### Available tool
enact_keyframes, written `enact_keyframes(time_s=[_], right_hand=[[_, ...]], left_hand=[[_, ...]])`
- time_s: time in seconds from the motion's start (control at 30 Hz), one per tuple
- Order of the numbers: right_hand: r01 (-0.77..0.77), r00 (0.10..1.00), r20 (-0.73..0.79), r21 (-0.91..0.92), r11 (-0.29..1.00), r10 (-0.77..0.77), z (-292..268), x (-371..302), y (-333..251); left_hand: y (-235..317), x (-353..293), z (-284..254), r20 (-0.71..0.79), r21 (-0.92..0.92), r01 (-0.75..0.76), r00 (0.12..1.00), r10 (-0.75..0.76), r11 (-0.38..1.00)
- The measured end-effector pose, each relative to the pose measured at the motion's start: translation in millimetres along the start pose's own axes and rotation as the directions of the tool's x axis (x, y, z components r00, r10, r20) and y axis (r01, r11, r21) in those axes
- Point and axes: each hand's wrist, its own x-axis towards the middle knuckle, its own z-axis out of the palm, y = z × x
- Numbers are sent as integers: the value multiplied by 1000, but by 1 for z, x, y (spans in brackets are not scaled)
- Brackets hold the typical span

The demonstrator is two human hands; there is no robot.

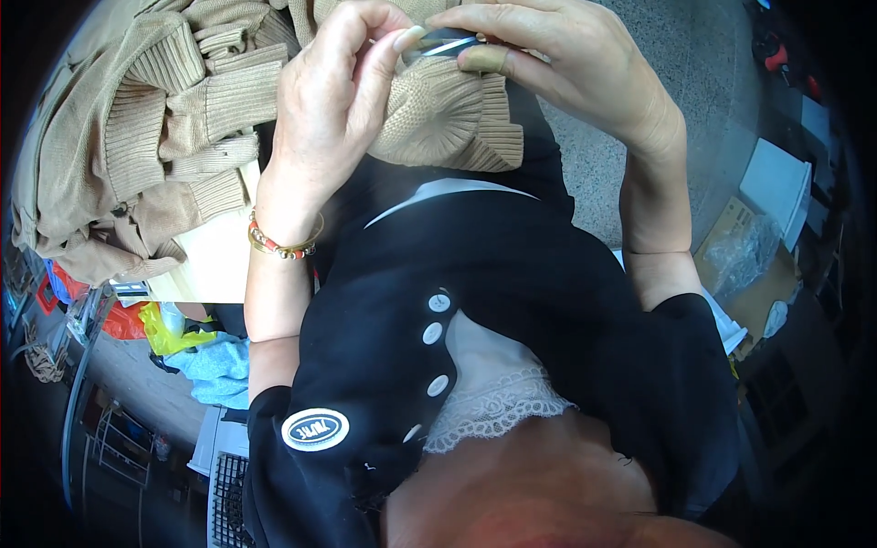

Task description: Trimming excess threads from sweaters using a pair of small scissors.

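At the top, my right hand curls its fingers around small metal snips, whose narrow shiny blades point left. A tan covering wraps the tip of its thumb. My left hand is pinched shut just left of the blades; what lies between its fingertips is too small to make out. Below both hands, a beige knitted garment with ribbed edging lies bunched over my lap. A bracelet of beads and a gold band circles my left wrist.
More beige knitwear is heaped at the left on a pale tabletop. Plastic bags and a light-blue cloth lie below it. At right, clear plastic wrap rests on cardboard beside a white box.
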Motion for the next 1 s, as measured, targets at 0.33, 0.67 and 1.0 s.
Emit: enact_keyframes(time_s=[0.33, 0.67, 1.0], right_hand=[[94, 995, 29, -41, 995, -92, -4, -3, 6], [297, 953, 16, -265, 917, -304, 2, -5, 8], [335, 940, 64, -339, 879, -334, 2, -17, 7]], left_hand=[[2, 0, 3, 52, -2, -29, 998, 30, 1000], [1, -3, 5, 81, -94, -15, 996, 23, 995], [-2, -5, 6, 93, -56, -32, 995, 37, 998]])
